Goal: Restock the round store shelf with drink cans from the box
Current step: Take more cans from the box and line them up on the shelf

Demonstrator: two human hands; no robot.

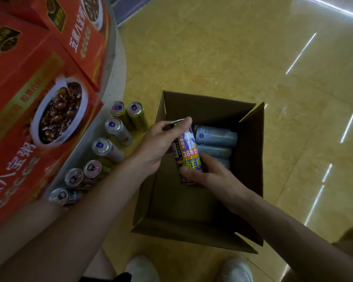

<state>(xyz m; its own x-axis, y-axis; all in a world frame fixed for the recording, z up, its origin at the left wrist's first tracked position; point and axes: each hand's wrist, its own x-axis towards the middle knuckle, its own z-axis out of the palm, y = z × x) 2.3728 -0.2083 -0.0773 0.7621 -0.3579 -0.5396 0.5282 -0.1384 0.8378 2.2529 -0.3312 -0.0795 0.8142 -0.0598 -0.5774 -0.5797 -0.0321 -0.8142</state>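
A dark drink can (pixel 189 151) with a blue, red and yellow label hangs upright over the open cardboard box (pixel 251 151). My left hand (pixel 159 143) grips its top end and my right hand (pixel 210 174) holds its bottom end. Several pale blue cans (pixel 216 137) lie on their sides inside the box at its far end. On the lower ledge of the round shelf (pixel 118 64) several cans (pixel 107 147) stand upright in a curved row, left of the box.
Red gift boxes (pixel 39 94) with a bowl picture fill the shelf's upper level at left. The box stands on a shiny yellow floor (pixel 222 53). My white shoes (pixel 143 267) show at the bottom edge.
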